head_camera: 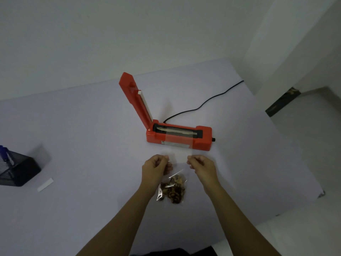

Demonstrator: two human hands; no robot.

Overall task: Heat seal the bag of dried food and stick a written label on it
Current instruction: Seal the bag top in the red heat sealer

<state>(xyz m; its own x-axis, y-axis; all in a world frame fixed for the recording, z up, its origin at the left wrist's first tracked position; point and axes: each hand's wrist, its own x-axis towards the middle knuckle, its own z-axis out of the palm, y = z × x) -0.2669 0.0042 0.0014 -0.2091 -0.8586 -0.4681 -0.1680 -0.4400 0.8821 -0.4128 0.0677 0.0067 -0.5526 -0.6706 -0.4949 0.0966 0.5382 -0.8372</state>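
Two bare forearms reach forward, and between them the dried food (173, 191) sits bunched in the bottom of a clear, crinkly plastic bag (178, 159). The left hand (156, 168) and right hand (201, 166) each pinch a side edge of the bag, fingers curled, both equally near. The bag's long axis runs straight away from the hands. Its far end lies flat across the heating strip of the orange plastic sealer (203, 137) just beyond, whose hinged arm (136, 100) stands raised. Lowering that arm looks like the next move. Far left of the hands, a white paper label (45, 184) lies on the smooth bench (83, 135).
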